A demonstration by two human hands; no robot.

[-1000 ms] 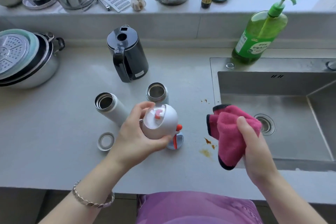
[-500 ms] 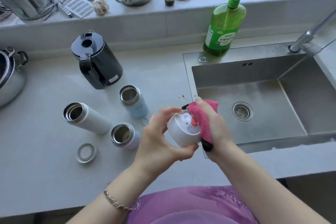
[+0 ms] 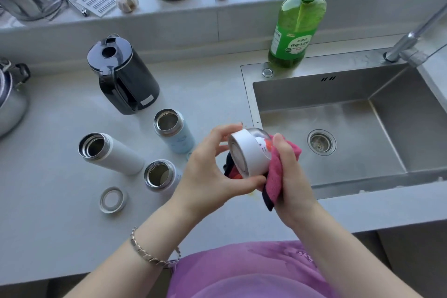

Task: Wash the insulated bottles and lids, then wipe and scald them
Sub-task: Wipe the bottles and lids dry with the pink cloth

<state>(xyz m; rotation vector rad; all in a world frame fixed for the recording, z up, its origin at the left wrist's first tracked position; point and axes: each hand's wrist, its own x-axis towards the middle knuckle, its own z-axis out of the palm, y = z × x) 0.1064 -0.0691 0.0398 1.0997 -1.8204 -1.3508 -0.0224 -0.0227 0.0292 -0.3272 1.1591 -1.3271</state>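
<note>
Lid [image 3: 250,155] pinched in left hand [image 3: 210,172], cloth-wrapped right hand [image 3: 289,176] cupping it.

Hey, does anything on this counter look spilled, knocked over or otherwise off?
Mostly orderly. A loose white ring lies flat on the grey counter, apart from the three open bottles. A small yellowish smear shows on the counter under the hands, near the sink's front corner.

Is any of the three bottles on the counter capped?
No: the white bottle, the blue bottle and the third bottle all stand with open mouths showing.
</note>
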